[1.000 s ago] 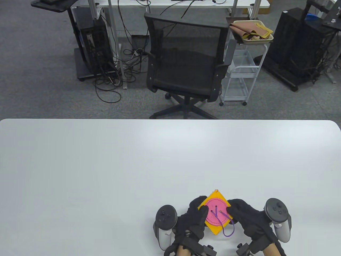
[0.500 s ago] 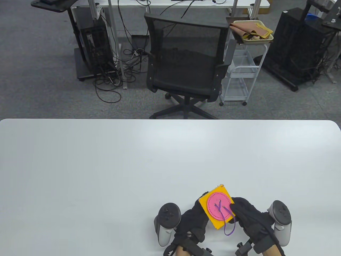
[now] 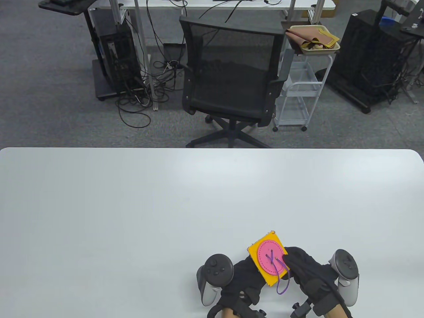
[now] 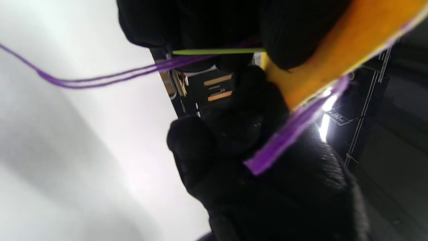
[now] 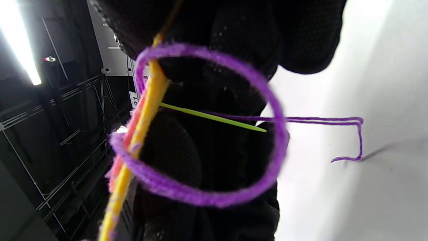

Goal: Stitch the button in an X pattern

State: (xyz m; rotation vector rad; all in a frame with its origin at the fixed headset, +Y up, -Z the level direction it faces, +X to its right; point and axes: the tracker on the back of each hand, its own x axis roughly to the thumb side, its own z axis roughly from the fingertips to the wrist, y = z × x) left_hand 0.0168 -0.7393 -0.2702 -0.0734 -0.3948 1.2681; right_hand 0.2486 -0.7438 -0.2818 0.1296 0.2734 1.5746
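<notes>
We see both hands grip the pad (image 3: 269,263): left hand (image 3: 244,281) beneath it, right hand (image 3: 306,270) on its edge. Purple thread (image 3: 282,287) loops below the button (image 3: 271,259).

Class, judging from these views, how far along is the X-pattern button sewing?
Done: purple thread already crosses on the pink button. In hand: both hands hold the yellow felt, a slack loop hangs off it, and the green needle sits behind. Left: pull the loop tight.

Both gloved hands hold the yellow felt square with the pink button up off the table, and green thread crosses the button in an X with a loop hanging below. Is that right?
Not quite: the thread is purple, not green, as the table view shows. Both hands, left and right, do hold the yellow felt square with the pink button.
</notes>
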